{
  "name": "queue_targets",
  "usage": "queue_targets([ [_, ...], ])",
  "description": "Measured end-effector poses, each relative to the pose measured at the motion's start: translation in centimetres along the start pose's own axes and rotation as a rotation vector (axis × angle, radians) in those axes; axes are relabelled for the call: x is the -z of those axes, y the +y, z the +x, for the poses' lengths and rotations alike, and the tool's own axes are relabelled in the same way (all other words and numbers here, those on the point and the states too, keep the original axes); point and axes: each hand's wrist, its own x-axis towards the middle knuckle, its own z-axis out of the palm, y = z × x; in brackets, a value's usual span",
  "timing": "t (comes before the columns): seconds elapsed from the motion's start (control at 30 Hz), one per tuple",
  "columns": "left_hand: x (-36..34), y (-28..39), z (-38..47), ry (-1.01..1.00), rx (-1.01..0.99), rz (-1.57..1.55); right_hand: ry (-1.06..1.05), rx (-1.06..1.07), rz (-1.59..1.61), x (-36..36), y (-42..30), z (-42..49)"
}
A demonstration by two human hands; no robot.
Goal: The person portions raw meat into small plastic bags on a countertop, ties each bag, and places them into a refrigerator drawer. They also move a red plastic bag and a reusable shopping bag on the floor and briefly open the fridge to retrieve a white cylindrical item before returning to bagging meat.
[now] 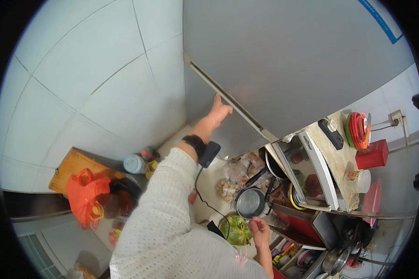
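My left hand (219, 111) reaches up to the grey refrigerator (282, 62), its fingers at the pale trim strip (227, 96) between the upper and lower doors. The index finger points along the strip and the thumb stands apart; nothing is held. A black band circles that wrist. Lower down, my right hand (260, 230) hangs with curled fingers beside leafy greens in a clear bag (238, 230). Whether those fingers hold anything cannot be made out. Just above them on the floor lies a metal pot (250, 202) with a dark handle.
An orange plastic bag (85, 195) hangs by a wooden board (70, 167) at left. Bagged food (228, 188) lies on the floor below the refrigerator. At right, a counter (321, 139) carries a power strip (331, 134), a red box (372, 154) and a lidded jar (359, 181). Below it, drawers stand out.
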Motion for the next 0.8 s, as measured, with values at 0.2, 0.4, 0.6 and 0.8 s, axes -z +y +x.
queue_targets([
  [0.2, 4.8, 1.6, -2.0, -0.196, -0.092, 0.291, -0.207, 0.105, -0.091, 0.8, -1.0, 2.4],
  [0.4, 8.1, -9.0, -14.9, -0.127, -0.123, 0.255, -0.275, 0.076, -0.22, 5.9, 0.7, 2.2],
  [0.6, 11.6, -30.8, -38.2, -0.113, 0.515, 0.453, -0.244, -0.072, -0.285, 12.3, 7.5, 1.9],
  [0.8, 11.3, -38.0, -51.6, 0.105, 0.71, 0.212, -0.34, -0.076, -0.43, 13.2, 11.2, 3.2],
])
